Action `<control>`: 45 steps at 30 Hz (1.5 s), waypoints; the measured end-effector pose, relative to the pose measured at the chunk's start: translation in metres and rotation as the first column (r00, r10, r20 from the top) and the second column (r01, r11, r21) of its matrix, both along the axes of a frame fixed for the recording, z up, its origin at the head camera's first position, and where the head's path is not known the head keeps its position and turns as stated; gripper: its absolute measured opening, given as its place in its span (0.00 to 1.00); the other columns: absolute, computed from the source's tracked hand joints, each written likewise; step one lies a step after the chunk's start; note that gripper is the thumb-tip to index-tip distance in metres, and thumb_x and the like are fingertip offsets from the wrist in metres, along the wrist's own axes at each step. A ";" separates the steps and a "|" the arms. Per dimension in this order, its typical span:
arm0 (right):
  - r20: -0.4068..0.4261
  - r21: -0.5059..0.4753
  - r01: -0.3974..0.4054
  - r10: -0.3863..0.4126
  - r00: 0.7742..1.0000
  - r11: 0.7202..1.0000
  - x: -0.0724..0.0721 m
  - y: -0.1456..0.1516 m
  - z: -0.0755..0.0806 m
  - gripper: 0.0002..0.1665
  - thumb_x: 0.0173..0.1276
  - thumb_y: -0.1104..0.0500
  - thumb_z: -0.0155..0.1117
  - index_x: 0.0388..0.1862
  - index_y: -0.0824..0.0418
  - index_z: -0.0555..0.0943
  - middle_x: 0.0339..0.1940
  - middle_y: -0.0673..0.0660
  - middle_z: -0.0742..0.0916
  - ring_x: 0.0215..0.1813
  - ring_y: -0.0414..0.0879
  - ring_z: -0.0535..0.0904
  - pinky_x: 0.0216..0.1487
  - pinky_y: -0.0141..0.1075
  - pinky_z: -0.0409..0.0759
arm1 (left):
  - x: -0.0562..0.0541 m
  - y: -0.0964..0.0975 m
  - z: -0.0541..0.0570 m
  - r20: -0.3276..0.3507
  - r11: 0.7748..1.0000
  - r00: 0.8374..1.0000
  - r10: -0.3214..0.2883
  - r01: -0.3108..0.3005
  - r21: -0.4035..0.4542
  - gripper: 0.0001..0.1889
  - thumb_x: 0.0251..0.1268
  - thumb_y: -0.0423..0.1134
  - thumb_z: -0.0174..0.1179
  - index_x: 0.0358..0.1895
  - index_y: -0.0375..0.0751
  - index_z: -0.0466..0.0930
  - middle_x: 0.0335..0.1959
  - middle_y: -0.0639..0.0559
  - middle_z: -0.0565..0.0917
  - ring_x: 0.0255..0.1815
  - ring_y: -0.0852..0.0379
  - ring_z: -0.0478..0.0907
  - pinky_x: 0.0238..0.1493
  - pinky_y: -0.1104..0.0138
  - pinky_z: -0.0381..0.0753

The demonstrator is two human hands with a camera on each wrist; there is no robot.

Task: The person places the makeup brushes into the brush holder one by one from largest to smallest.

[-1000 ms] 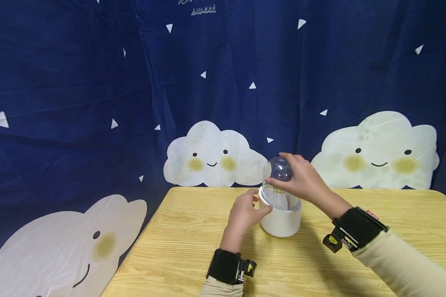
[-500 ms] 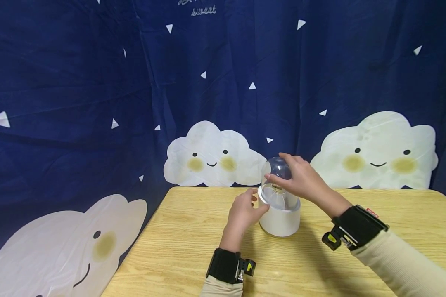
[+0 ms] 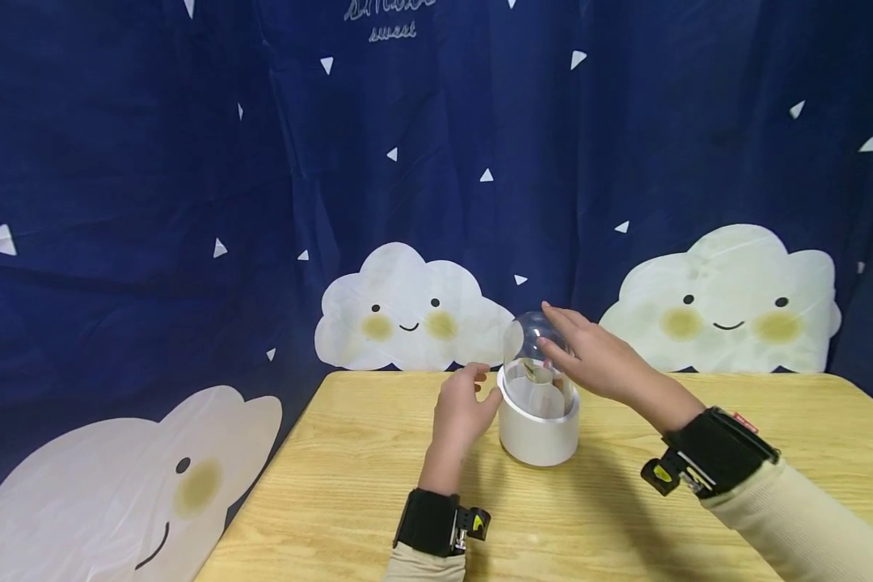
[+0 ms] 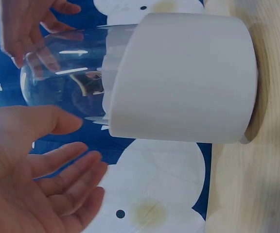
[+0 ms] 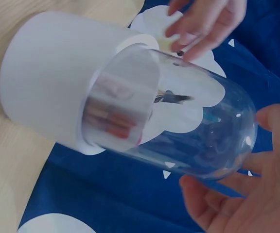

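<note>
A white cylindrical holder [image 3: 538, 436] stands upright on the table, with a clear dome cover [image 3: 524, 335] sitting in its rim. Through the clear wall show small items [image 5: 174, 98], one dark and pointed, too blurred to name. My right hand [image 3: 600, 356] is at the upper right of the dome, its fingers extended around the top; light contact is possible, but no firm grip shows. To the left of the holder is my left hand [image 3: 460, 412], its fingers spread and slightly bent, holding nothing. In the left wrist view a gap separates the left hand [image 4: 47, 170] from the holder.
The wood-grain table [image 3: 364, 477] extends around the holder. Behind it hangs a dark blue curtain [image 3: 422, 194] with printed white clouds and triangles. Both wrists wear black straps [image 3: 720, 453] with small cameras.
My left hand has drawn back slightly from the holder. The right hand's fingers have loosened and straightened on the dome, and the items inside show more. The head view has shifted slightly.
</note>
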State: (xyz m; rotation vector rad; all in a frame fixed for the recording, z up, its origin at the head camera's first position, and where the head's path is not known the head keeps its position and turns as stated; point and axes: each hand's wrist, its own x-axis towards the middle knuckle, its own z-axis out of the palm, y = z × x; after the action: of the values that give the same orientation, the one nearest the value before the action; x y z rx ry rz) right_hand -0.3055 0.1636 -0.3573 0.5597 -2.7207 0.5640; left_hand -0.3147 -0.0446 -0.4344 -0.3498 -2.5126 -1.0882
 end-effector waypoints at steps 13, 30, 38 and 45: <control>-0.187 -0.102 0.010 -0.029 0.982 0.995 0.016 0.012 -0.016 0.30 0.80 0.46 0.54 0.73 0.60 0.71 0.51 0.62 0.81 0.33 0.46 0.74 0.31 0.39 0.74 | 0.003 0.002 0.009 -0.105 0.998 0.994 -0.037 0.042 0.049 0.20 0.65 0.34 0.61 0.61 0.39 0.81 0.53 0.44 0.86 0.51 0.49 0.84 0.52 0.57 0.83; -0.251 -0.125 -0.082 0.048 0.967 0.989 0.024 0.012 -0.059 0.46 0.69 0.55 0.69 0.81 0.51 0.59 0.72 0.73 0.66 0.45 0.65 0.85 0.42 0.58 0.85 | 0.003 0.002 -0.002 0.147 0.983 0.977 -0.154 0.166 -0.077 0.28 0.64 0.36 0.63 0.67 0.32 0.73 0.55 0.32 0.84 0.56 0.39 0.83 0.55 0.51 0.83; -0.322 -0.174 -0.213 0.149 0.935 0.961 0.010 0.018 -0.077 0.64 0.54 0.64 0.81 0.83 0.59 0.51 0.74 0.74 0.65 0.54 0.68 0.81 0.46 0.58 0.84 | 0.005 0.008 -0.008 0.226 0.962 0.939 -0.260 0.272 -0.022 0.29 0.62 0.34 0.61 0.67 0.27 0.72 0.58 0.31 0.82 0.55 0.37 0.83 0.52 0.54 0.85; -0.197 -0.328 -0.212 0.152 0.969 0.921 -0.006 0.021 -0.083 0.68 0.55 0.68 0.80 0.84 0.52 0.46 0.75 0.77 0.63 0.60 0.77 0.75 0.42 0.55 0.86 | 0.002 0.011 -0.018 0.246 0.945 0.912 -0.327 0.316 0.085 0.33 0.63 0.34 0.61 0.71 0.27 0.66 0.65 0.30 0.77 0.63 0.37 0.79 0.61 0.53 0.80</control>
State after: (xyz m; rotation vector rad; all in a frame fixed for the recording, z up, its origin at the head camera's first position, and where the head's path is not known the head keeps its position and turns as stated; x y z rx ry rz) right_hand -0.3115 0.1843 -0.4400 0.7329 -2.3488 0.9742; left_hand -0.3126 -0.0333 -0.4528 -0.6694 -2.7172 -1.3900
